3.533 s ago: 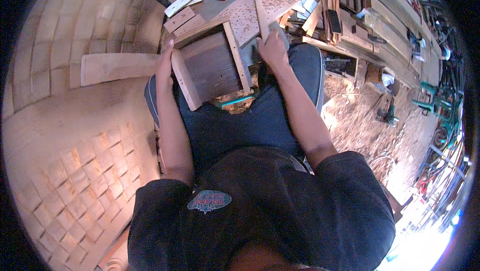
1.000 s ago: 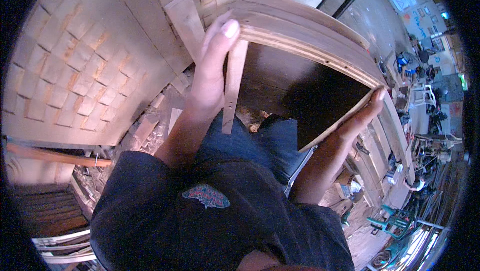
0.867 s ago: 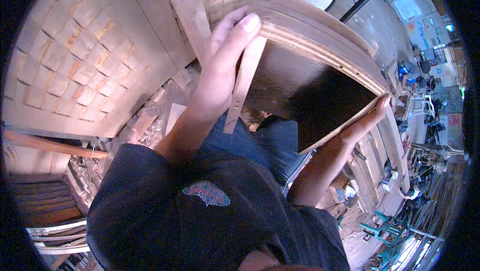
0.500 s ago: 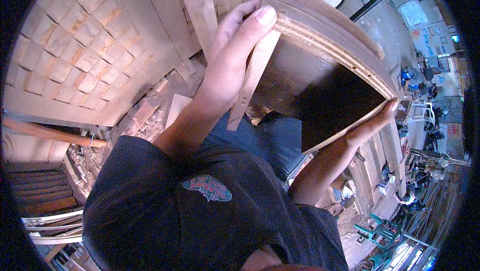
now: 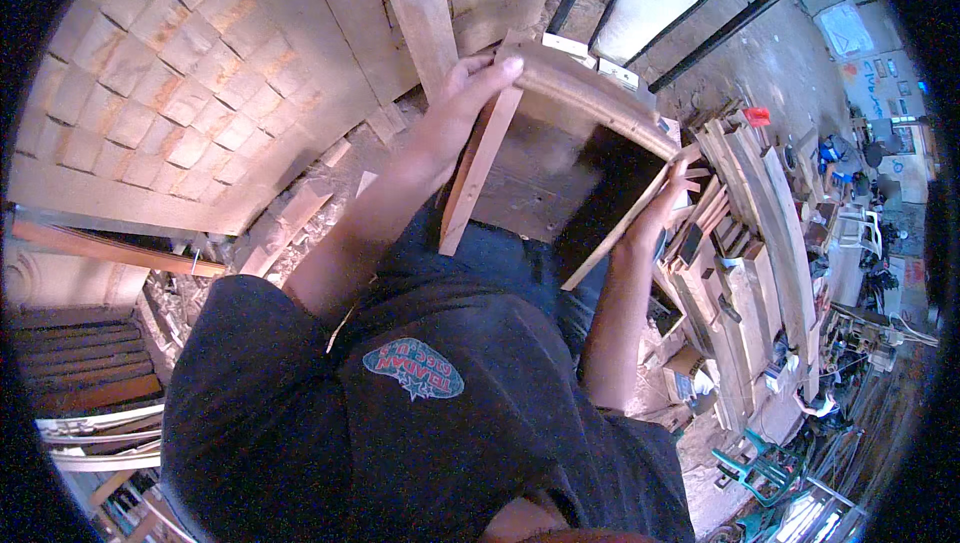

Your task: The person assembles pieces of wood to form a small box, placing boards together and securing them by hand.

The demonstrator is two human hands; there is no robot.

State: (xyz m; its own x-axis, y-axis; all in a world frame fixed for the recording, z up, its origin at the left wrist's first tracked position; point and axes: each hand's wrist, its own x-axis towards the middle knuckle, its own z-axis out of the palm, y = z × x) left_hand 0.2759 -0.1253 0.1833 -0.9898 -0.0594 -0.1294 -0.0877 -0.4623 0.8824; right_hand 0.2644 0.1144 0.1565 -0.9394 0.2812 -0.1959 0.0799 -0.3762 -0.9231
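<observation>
Both hands hold a wooden drawer (image 5: pixel 540 158) in front of my body, tilted, with its hollow side facing me. My left hand (image 5: pixel 462 108) is closed on the far left corner, thumb over the edge where the thick front board (image 5: pixel 590 93) meets the side strip (image 5: pixel 478 178). My right hand (image 5: pixel 652 213) grips the far right corner, its fingertips by the end of the front board. The drawer's inside is brown at the left and in dark shadow at the right. Its near edge is close to my lap.
At the left stands a large panel (image 5: pixel 170 93) of carved, woven-looking squares. A plank (image 5: pixel 420 18) leans beyond my left hand. Stacked boards and offcuts (image 5: pixel 745 273) lie at the right. A white-seated metal chair (image 5: pixel 655 3) stands beyond the drawer; a green chair (image 5: pixel 755 468) is at lower right.
The drawer has gone down and away from me, both hands with it, and looks smaller. More of the chair and the stacked boards at the right now shows.
</observation>
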